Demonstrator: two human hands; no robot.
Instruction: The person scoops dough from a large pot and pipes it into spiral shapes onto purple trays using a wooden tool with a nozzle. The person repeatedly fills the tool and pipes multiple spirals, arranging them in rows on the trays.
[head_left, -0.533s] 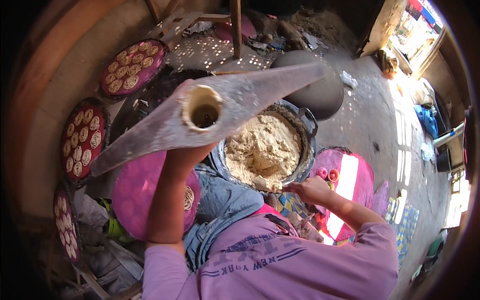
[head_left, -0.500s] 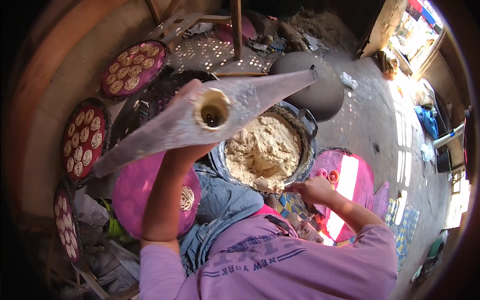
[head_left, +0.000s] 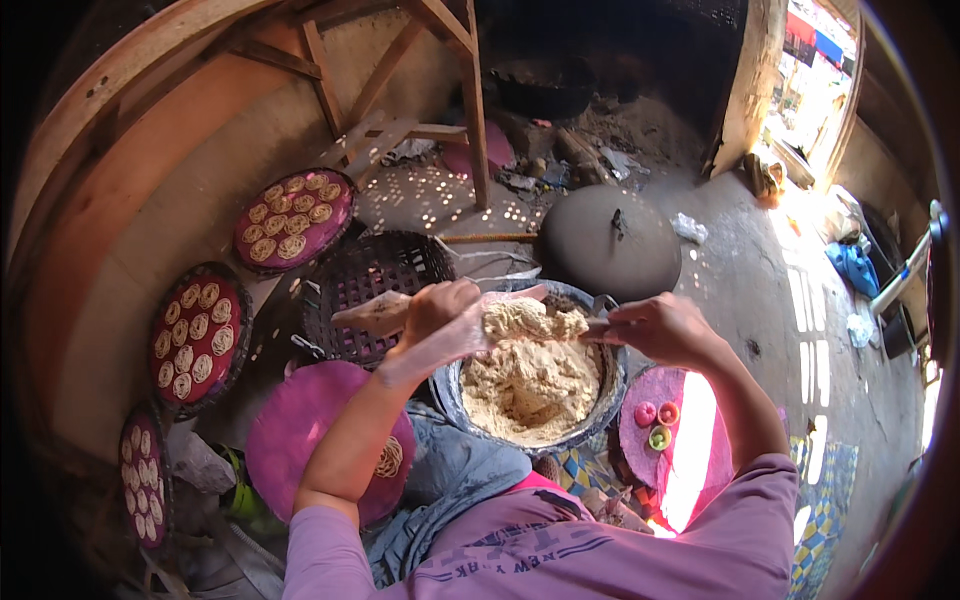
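Note:
My left hand (head_left: 437, 310) is closed around a pale, long-armed hand press (head_left: 450, 340), tilted sideways above the dough pot. A thick lump of dough (head_left: 530, 320) lies against the press's right side. My right hand (head_left: 660, 328) grips a thin flat tool, like a spatula (head_left: 598, 327), whose far end is under or in that lump. Below both hands stands a dark, round pot (head_left: 612, 385) holding crumbly beige dough (head_left: 535, 390). A pink round mat (head_left: 275, 430) with one coiled dough nest (head_left: 390, 457) lies left of my lap.
Several trays with dough coils line the left wall, including a red one (head_left: 205, 340). A black lattice basket (head_left: 385, 265) sits behind my left hand. A large grey domed lid (head_left: 610, 240) lies beyond the pot. Small cups (head_left: 660, 437) rest on a pink mat at right.
The press has come down from high in front of me and turned sideways. My right hand has risen from the pot's rim with a lump of dough to the press.

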